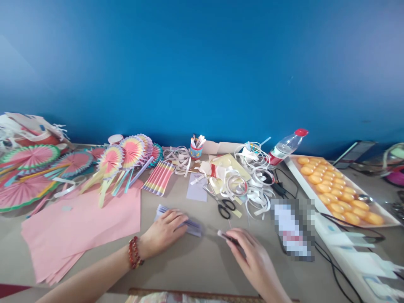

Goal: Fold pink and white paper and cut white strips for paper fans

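Note:
My left hand (pixel 166 231), with a red bead bracelet (pixel 135 252) at the wrist, is closed over a pleated strip of light purple paper (pixel 193 228) and presses it to the table. Both ends of the paper stick out past the fingers. To its right, my right hand (pixel 249 252) grips a slim dark tool with a whitish tip (pixel 232 239); motion blur hides its exact kind. The tip points left toward the paper, apart from it. Beyond the right hand lie black-handled scissors (pixel 226 208) and a flat lavender sheet (pixel 196 187).
Pink paper sheets (pixel 94 219) and several pleated paper fans (pixel 132 150) cover the left side. Tangled white tape strips (pixel 235 183), a pen cup (pixel 196 150) and a bottle (pixel 285 146) stand behind. A phone-like blurred item (pixel 293 231) and a tray of yellow domes (pixel 342 191) are right.

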`<state>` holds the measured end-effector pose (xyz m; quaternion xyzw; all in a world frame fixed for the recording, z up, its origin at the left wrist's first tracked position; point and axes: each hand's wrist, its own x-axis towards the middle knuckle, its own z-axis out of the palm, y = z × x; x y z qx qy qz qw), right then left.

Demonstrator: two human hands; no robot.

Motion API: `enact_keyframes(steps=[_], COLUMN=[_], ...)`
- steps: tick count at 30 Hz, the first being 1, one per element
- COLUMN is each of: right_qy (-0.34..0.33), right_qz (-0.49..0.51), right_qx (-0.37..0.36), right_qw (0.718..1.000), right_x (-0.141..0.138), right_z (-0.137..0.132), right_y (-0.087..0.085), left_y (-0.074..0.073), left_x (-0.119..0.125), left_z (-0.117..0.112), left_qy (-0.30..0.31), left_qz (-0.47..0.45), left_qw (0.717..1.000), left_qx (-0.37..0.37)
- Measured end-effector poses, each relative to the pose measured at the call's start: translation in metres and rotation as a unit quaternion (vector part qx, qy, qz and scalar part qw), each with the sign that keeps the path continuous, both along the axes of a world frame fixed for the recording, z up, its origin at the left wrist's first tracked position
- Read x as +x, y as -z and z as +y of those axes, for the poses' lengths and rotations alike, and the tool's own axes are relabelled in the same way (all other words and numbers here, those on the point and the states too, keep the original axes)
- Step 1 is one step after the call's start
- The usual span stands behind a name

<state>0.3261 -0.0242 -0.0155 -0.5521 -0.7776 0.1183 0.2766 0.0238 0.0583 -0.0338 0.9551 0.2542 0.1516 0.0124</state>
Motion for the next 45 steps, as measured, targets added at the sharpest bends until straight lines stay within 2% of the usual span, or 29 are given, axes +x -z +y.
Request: enact_keyframes(steps=[2,4,9,19,25,31,39,45], right_qy=[-0.026,-0.021,-0.021,-0.039,-0.036,-0.05,-0.081,-0.069], right_qz=[-0.015,-0.039,-0.082,-0.141,-0.145,-0.153,-0.154,-0.153], right_qx=[-0.006,0.002,0.002,0.015,0.026,0.028,0.029,0.031], right_qw=[1.0,0.999,0.996,0.989,0.988,0.987,0.984,0.985], right_x=[-0.012,-0.017,-0.013,-0.017,-0.016,-0.014,-0.012,-0.014], right_z=[0.008,0.015,0.026,0.036,0.035,0.032,0.029,0.031], right_y=[0.003,0.009,0.02,0.014,0.014,0.019,0.019,0.02], left_y=[0.002,0.001,0.0,0.005,0.013,0.005,0.0,0.001], left_x=[0.004,0.007,0.013,0.017,0.014,0.012,0.014,0.014], left_z=[0.009,0.018,0.029,0.022,0.023,0.029,0.029,0.029], left_qy=[0.007,0.021,0.017,0.006,0.034,0.089,0.102,0.098], left_qz=[0.007,0.014,0.016,0.026,0.021,0.06,0.066,0.061], left_qw=[1.0,1.0,0.999,1.0,0.996,0.987,0.983,0.984], left_qx=[-0.002,-0.018,-0.047,0.003,-0.077,-0.119,-0.14,-0.135])
